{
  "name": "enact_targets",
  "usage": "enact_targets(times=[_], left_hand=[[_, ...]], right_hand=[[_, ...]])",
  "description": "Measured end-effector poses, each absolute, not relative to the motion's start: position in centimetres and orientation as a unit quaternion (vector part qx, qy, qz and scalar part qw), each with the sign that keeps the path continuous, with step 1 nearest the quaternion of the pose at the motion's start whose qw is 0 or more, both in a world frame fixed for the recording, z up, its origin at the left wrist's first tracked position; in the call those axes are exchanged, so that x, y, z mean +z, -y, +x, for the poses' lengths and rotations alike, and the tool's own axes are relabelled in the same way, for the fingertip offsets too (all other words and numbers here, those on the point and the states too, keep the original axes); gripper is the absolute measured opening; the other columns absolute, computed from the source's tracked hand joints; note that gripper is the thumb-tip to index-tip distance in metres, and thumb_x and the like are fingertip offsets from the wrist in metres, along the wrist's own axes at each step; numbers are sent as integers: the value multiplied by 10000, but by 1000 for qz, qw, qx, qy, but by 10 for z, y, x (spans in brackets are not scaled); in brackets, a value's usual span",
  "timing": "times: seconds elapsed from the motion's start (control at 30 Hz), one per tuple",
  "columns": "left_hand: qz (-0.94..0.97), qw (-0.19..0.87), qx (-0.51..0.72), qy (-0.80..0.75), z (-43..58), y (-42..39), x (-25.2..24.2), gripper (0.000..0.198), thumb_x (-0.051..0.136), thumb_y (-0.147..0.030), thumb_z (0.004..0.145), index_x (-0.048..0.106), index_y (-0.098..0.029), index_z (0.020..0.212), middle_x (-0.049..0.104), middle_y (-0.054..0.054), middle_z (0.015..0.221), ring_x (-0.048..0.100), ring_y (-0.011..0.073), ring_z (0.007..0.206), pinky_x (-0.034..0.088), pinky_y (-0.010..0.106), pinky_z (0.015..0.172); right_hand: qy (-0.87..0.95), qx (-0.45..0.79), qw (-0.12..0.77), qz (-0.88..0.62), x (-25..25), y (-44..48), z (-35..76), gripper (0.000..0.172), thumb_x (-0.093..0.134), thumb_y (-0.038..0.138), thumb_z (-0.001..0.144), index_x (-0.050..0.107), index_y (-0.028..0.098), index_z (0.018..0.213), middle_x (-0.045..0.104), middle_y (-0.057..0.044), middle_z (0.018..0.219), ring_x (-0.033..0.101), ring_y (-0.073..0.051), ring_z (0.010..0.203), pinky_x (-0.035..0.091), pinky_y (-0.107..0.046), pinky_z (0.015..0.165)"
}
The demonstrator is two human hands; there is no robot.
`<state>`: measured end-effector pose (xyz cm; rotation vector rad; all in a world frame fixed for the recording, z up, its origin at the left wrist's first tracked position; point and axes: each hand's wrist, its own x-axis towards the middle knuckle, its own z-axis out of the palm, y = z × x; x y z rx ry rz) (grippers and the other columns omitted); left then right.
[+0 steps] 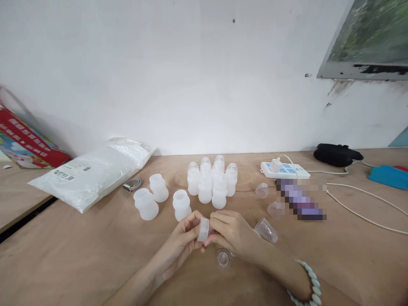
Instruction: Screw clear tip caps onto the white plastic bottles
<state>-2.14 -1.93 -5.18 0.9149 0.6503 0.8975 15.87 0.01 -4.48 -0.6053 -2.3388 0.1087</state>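
1. While the left hand (pixel 183 239) clamps a translucent ring (pixel 203 230) between thumb and fingers, the right hand (pixel 234 233) meets it from the other side, fingers bent and gathered at the ring's edge; whether they pinch a small part there, I cannot tell.
2. Just beyond the left hand stands an open frosted bottle (pixel 182 207); farther out and to that hand's left, two more open bottles (pixel 145 205) stand upright, close together.
3. Straight beyond both hands, a tight cluster of capped bottles (pixel 205 189) stands upright, each under a clear dome.
4. Just right of the right hand, a clear cap (pixel 267 230) lies tilted on its side; two further clear caps (pixel 262 190) lie beyond it.
5. Nearer the body than the hands, a round clear piece (pixel 223 258) rests on the wooden table (pixel 95 263).
6. Well out to the left hand's left lie a grey watch (pixel 131 185) and a white plastic package (pixel 95 170).
7. Up the right arm from the hand sits a beaded bracelet (pixel 314 282); well beyond that hand lies a white power strip (pixel 285 170).
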Motion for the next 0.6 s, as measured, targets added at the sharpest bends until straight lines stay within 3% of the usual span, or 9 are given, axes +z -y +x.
enact_targets(times=[0.13,0.2,0.27,0.37,0.6], left_hand=[[446,723,428,-309,-22,18,-50,402,658,-551,845,618,-152,882,562,36,817,526,133,742,514,223,590],[487,696,431,-304,-22,18,-49,502,699,-596,784,632,-164,1031,591,67,942,553,162,795,543,255,594],[530,666,427,-304,-22,17,-49,563,806,-516,705,616,-189,1122,608,63,993,560,159,785,547,257,585],[551,647,421,-318,-21,15,-52,434,832,-368,717,633,-186,1057,642,18,859,561,122,725,527,229,620],[526,669,424,-310,-25,13,-57,378,866,-282,674,639,-172,955,683,-20,759,595,82,668,489,193,656]], right_hand=[[908,53,331,-250,-47,-3,162,477,321,427,1080,593,158,796,618,-38,711,555,-166,622,397,-272,580],[910,57,307,-271,-48,-3,164,371,420,358,1063,615,150,825,651,-46,759,588,-177,669,415,-273,613],[915,69,275,-289,-48,-3,165,238,522,265,1019,630,143,846,668,-51,796,606,-187,704,424,-273,640],[919,118,238,-290,-45,0,165,126,581,167,963,639,144,854,665,-41,810,600,-181,708,419,-260,655],[879,256,306,-261,-32,6,166,250,522,136,938,491,168,693,468,29,653,405,-109,551,281,-224,539]])
